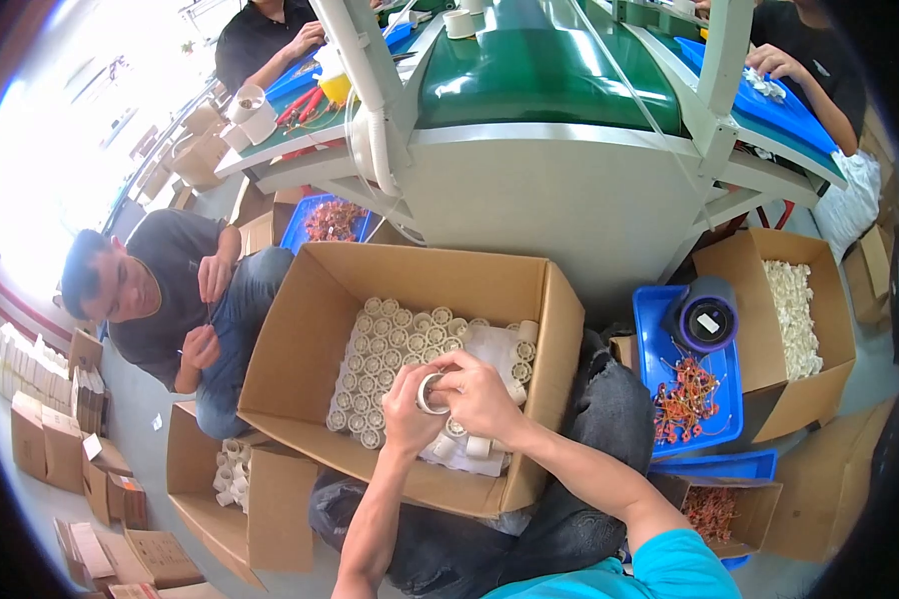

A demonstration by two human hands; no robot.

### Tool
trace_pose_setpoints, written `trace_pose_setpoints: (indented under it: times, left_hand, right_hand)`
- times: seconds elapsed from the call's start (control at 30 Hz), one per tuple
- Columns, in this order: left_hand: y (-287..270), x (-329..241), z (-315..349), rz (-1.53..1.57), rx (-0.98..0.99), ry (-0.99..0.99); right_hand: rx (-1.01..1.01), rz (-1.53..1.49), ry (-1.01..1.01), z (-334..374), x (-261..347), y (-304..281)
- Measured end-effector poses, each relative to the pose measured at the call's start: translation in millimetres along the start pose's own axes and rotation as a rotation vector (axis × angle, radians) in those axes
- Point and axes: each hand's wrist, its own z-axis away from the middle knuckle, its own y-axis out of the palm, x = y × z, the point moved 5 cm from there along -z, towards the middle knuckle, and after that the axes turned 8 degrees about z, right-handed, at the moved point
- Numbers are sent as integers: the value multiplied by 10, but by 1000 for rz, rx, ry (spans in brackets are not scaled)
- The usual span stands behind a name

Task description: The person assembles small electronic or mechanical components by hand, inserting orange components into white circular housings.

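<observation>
Above a large open cardboard box, my two hands meet around a short white plastic cylinder, its round rim facing up. My left hand wraps its left side. The fingers of my right hand are closed at its right side and over its opening; whatever they may pinch there is hidden. Beneath my hands, many similar white cylinders stand in close rows on a pale sheet. A few more lie tipped over along the box's right side.
A blue tray at right holds red-orange wired parts and a dark round device. Beyond it stands a box of white pieces. A seated co-worker is at left, beside a smaller box. Ahead is a green conveyor.
</observation>
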Motion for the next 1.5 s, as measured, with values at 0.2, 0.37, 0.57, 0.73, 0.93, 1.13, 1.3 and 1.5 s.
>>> trace_pose_setpoints:
  times: [0.2,0.37,0.57,0.73,0.93,1.13,1.3,1.5]
  left_hand:
    - [-13,-114,-250,-38,104,-13]
    - [-15,-358,-1004,-339,172,205]
    - [419,-681,-2601,-88,-28,340]
    - [843,-594,-3723,-298,-209,457]
    - [1026,16,-4199,-419,-157,436]
    - [1132,-692,-3416,-452,-320,809]
    - [1093,114,-1316,-158,-156,659]
    - [1823,1838,1049,-384,1110,-234]
  right_hand:
    - [55,5,12,-123,10,-143]
    - [-353,52,-189,-207,165,-688]
    - [-491,-67,23,-262,-136,-845]
    - [-384,-85,80,-203,-167,-745]
    - [-356,-91,96,-127,-144,-762]
    - [-582,-118,143,-139,-298,-1246]
    - [-732,-527,227,-240,-316,-1446]
    - [-673,-611,256,-206,-441,-1361]
